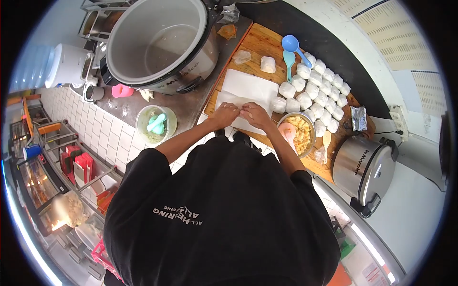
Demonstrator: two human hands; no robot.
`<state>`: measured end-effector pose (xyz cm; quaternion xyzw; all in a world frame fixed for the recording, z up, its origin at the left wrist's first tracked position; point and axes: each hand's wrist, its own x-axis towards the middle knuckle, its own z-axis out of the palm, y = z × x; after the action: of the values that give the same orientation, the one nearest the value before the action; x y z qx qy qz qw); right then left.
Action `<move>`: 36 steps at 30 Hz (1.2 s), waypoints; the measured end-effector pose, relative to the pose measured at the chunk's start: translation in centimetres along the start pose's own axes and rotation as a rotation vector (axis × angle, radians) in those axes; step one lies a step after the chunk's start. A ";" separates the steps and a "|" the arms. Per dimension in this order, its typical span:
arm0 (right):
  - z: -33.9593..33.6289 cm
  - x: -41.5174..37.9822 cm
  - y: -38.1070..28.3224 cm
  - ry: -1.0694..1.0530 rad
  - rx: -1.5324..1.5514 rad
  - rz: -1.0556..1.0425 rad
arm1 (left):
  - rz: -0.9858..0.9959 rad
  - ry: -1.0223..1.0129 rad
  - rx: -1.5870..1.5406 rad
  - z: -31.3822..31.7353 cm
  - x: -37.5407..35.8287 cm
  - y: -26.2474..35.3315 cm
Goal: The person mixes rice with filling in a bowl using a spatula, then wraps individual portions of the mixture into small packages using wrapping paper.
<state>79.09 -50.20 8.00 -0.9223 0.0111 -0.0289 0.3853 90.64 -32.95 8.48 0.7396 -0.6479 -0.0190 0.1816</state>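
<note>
My left hand [225, 114] and my right hand [254, 115] are close together at the near part of a stack of white wrapping paper [250, 86] on the wooden table. Fingers of both hands are curled in and closed on the paper, and their tips partly hide what is between them. Just right of my right hand stands a metal bowl of yellow diced food [301, 136], with a pink scoop [287, 131] in it. Several white paper-wrapped packets [304, 100] sit in rows beyond the bowl, and one packet [268, 64] stands apart behind the paper.
A blue ladle [290, 44] and a teal rice paddle [289, 59] lie by the packets. Left is a large open rice cooker [160, 78], with a tub [160, 136] holding a teal scoop in front. A closed Miyako cooker [358, 164] stands right, near a wooden spoon [327, 140].
</note>
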 end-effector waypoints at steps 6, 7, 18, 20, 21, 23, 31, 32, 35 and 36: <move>-0.2 0.0 3.3 -0.034 0.079 0.141 | -0.296 -0.414 -0.508 1.8 2.8 -4.6; 0.2 0.0 4.5 -0.030 0.079 0.245 | -0.292 -0.416 -0.506 2.1 3.1 -5.1; 0.2 -0.1 8.8 -0.071 0.428 0.470 | -0.496 -0.408 -0.545 4.1 2.4 -8.8; 0.4 -0.1 8.6 -0.072 0.392 0.461 | -0.522 -0.395 -0.469 4.0 2.4 -7.8; 0.6 0.2 8.3 -0.051 0.315 0.471 | -0.538 -0.381 -0.392 4.2 2.7 -7.3; 0.9 0.8 7.1 -0.035 0.236 0.481 | -0.554 -0.390 -0.288 4.6 3.4 -6.4; 0.8 1.6 3.7 0.062 -0.428 0.363 | -0.458 -0.252 0.013 3.8 3.7 -5.6; 1.3 1.3 3.8 0.061 -0.428 0.363 | -0.465 -0.270 -0.090 4.3 3.4 -5.7; 2.8 -0.1 3.5 0.096 -0.243 0.386 | -0.413 -0.257 -0.173 5.5 2.1 -5.7; 3.1 -0.6 3.4 0.094 -0.241 0.388 | -0.354 -0.225 -0.155 5.8 1.4 -5.5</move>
<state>78.70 -50.36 3.38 -0.9398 0.2097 0.0041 0.2696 94.57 -35.24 1.74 0.8189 -0.5206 -0.1827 0.1583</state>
